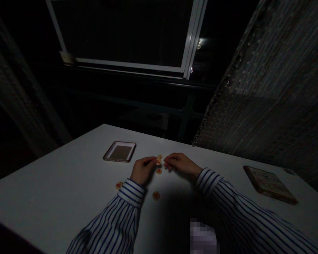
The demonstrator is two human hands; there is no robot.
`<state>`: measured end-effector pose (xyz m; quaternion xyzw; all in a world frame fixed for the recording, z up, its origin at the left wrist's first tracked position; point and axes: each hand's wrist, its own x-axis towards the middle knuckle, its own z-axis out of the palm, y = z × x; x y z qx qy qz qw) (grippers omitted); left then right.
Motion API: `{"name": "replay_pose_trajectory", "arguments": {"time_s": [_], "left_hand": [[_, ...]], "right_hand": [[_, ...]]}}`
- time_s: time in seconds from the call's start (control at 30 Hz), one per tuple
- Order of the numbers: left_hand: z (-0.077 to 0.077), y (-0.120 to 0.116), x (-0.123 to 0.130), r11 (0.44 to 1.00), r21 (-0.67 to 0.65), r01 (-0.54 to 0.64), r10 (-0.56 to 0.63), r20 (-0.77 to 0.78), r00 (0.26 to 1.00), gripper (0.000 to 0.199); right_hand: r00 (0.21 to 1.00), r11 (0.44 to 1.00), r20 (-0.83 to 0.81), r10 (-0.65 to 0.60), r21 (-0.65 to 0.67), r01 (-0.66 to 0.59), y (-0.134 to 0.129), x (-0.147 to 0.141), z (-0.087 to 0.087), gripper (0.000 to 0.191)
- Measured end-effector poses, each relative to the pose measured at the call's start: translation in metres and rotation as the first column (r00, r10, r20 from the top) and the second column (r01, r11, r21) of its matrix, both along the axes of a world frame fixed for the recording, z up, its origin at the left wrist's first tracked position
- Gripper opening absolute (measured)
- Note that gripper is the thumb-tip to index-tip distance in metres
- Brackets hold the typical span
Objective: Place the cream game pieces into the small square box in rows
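My left hand (142,170) pinches a small round pale disc with a red mark (158,162) between thumb and fingertips, above the white table. Just beyond that disc, and partly overlapped by it, shows another pale disc (159,156); whether it is held or lying on the table I cannot tell. My right hand (182,164) is close by on the right, its fingers curled together; anything between them is hidden. Below the held disc lies a red-marked disc (158,171). Nearer to me are another disc (156,195) and, by my left cuff, one more (119,185).
A shallow open box part (104,158) sits at the left on the white table (69,176). Toward the right edge lies a flat box with a patterned top (270,183). Beyond the table are a dark window and a string curtain (267,88).
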<state>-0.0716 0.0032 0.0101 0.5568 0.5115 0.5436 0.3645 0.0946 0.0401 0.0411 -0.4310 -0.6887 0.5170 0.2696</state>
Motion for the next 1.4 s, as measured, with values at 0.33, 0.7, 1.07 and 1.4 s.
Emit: {"name": "replay_pose_trajectory", "arguments": {"time_s": [0.33, 0.7, 1.07, 1.4], "left_hand": [[0.005, -0.018, 0.020, 0.999, -0.010, 0.044, -0.044, -0.053, 0.998, 0.028], [0.012, -0.043, 0.060, 0.984, -0.023, 0.175, -0.176, -0.045, 0.983, 0.026], [0.011, -0.048, 0.101, 0.966, -0.033, 0.255, -0.257, -0.083, 0.963, 0.022], [0.007, -0.041, 0.125, 0.946, -0.050, 0.319, -0.320, -0.014, 0.947, 0.024]], "right_hand": [[0.999, 0.998, -0.012, -0.053, 0.020, 0.053, -0.030, 0.033, 0.015, 0.023], [0.994, 0.989, 0.004, -0.107, 0.105, 0.106, -0.067, 0.083, 0.009, 0.026], [0.969, 0.962, 0.018, -0.245, 0.132, 0.241, -0.095, 0.120, 0.006, 0.025], [0.955, 0.945, -0.013, -0.297, 0.142, 0.296, -0.093, 0.132, -0.003, 0.022]]}}
